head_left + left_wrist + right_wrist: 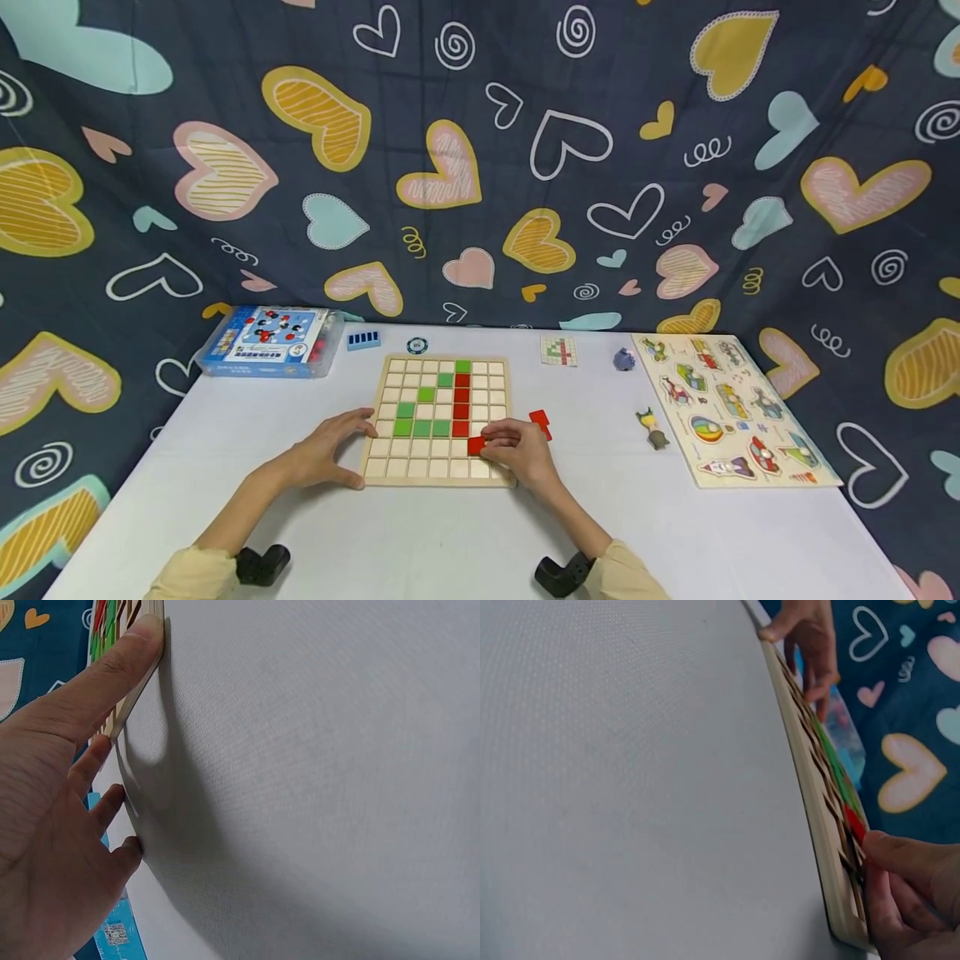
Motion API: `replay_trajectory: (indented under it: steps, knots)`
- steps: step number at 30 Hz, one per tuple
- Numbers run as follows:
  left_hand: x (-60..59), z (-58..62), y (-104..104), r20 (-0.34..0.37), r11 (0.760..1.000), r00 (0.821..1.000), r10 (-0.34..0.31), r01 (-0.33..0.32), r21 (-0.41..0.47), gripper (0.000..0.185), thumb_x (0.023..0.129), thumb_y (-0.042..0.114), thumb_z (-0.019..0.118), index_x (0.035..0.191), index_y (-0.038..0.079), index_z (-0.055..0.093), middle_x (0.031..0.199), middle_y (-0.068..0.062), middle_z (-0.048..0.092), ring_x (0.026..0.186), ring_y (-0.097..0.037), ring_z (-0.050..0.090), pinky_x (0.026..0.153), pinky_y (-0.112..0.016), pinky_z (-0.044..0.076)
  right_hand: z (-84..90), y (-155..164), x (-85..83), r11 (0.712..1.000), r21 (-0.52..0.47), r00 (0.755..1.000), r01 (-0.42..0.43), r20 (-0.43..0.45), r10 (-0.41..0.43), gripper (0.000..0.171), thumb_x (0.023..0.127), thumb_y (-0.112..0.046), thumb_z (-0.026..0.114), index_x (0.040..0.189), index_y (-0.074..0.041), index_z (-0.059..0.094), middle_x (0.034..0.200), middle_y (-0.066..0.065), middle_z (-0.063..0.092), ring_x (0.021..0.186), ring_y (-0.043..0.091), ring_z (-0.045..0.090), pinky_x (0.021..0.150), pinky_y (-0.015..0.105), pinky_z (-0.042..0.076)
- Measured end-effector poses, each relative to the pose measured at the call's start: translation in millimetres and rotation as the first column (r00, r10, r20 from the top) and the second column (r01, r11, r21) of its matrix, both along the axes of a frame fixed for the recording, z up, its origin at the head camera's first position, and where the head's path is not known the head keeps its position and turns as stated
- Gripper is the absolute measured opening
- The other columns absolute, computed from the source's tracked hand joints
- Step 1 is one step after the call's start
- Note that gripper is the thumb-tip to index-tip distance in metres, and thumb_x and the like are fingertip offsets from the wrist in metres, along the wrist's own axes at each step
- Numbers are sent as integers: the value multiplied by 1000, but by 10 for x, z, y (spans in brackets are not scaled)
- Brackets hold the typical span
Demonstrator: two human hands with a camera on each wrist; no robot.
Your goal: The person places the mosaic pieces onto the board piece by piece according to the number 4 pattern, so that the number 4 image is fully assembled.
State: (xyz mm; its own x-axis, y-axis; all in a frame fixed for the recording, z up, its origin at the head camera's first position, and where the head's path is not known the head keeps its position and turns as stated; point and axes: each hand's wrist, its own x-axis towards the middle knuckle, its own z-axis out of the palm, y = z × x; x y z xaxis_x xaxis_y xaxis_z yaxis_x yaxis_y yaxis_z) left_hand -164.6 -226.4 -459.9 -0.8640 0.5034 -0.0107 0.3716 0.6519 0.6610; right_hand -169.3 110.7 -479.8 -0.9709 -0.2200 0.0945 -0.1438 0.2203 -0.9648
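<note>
A wooden grid board lies on the white table, holding a group of green tiles and a column of red tiles. My left hand rests against the board's left side, thumb at the front corner, fingers relaxed; the left wrist view shows the thumb pressed on the board's edge. My right hand pinches a red tile over the board's lower right cells. In the right wrist view the red tile shows at my fingertips above the board. Two loose red tiles lie right of the board.
A blue box sits at the back left, with a small blue piece and a round token beside it. A pattern card, two small figures and a vehicle puzzle board lie to the right.
</note>
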Motion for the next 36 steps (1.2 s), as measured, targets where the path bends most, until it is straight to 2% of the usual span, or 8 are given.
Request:
replay_trajectory:
  steps: [7,14,21,25,32,36]
  knots:
    - [-29,36,5,28,1000,999,16,-16,0,61,65,27,87,115,14,54,148,-25,34,135,-51,23,106,-68,18,24,-88,-19,1000,-21,1000,-2,10,2,25,73,10,76,97,10,67,90,24,69,79,32,69,70,23,57]
    - [-36,49,6,23,1000,1000,14,-13,-9,60,66,25,87,115,13,54,147,-25,34,134,-51,24,107,-67,19,32,-142,-44,999,-7,1000,-31,-7,31,25,73,15,72,97,15,65,91,31,66,80,41,67,70,30,58]
    - [-35,50,1,32,1000,999,15,-15,-8,60,66,25,87,115,14,54,147,-25,34,134,-52,23,106,-68,18,32,-172,-51,999,22,999,-38,-10,39,26,74,9,76,98,8,67,90,21,70,76,26,70,69,23,57]
    - [-31,37,-4,33,1000,999,15,-15,-9,60,66,26,86,115,13,54,148,-25,33,135,-52,22,106,-68,18,21,-191,-47,999,20,999,-36,12,36,25,74,8,76,97,7,68,89,19,71,76,22,70,68,22,56]
    - [-19,20,-1,34,1000,999,20,-20,-7,61,66,28,86,116,15,55,148,-24,33,135,-52,22,106,-69,18,22,-205,-20,999,-18,999,-48,17,49,26,75,10,74,99,10,66,93,24,69,81,33,70,70,23,57]
    - [-14,17,0,38,1000,999,23,-23,-9,61,66,28,86,116,15,55,148,-24,33,135,-51,22,106,-69,18,128,-185,37,997,-37,997,-68,27,69,26,77,12,71,101,14,64,96,30,67,85,41,68,73,28,57]
